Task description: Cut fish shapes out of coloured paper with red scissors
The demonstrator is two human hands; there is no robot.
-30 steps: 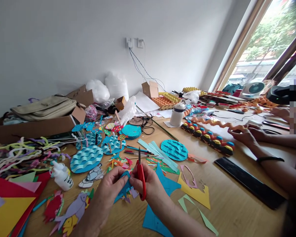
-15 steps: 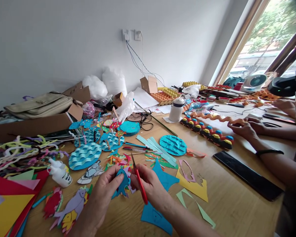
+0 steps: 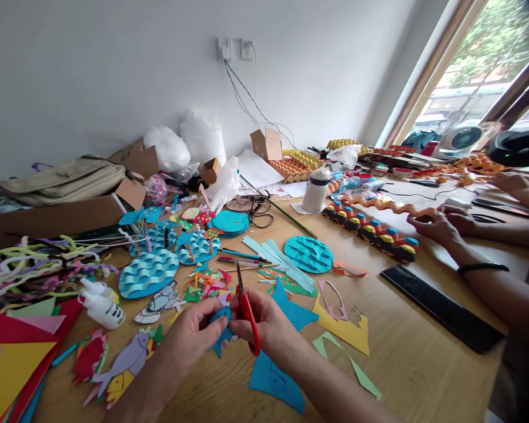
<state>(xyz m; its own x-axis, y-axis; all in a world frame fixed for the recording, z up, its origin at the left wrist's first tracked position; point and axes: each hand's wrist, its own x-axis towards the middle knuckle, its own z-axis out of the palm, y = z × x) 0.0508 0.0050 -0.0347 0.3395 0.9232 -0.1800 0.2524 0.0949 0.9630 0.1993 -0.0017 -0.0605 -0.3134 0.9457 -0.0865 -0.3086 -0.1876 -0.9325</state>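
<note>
Between thumb and fingers my left hand [image 3: 198,329] pinches a small blue paper cutout [image 3: 221,330], near the bottom middle of the view. Red-handled scissors [image 3: 248,320] are in my right hand [image 3: 264,320], their blades pointing up and away from the cutout. My right fingertips meet the cutout's edge beside my left thumb. Larger blue paper pieces [image 3: 275,379] lie under and beside my right forearm. Colourful paper scraps [image 3: 209,285] are scattered just beyond my hands.
Paper fish [image 3: 130,355], a white glue bottle [image 3: 103,305] and pipe cleaners [image 3: 39,270] lie left. A black phone [image 3: 441,308] is at right, near another person's hands [image 3: 441,226] holding a wavy orange strip [image 3: 392,207]. A white jar [image 3: 316,191] stands farther back.
The blue cutout has been turned and shows less of its surface. My hands have drawn closer together, and the scissors now point more upright. The view has shifted slightly.
</note>
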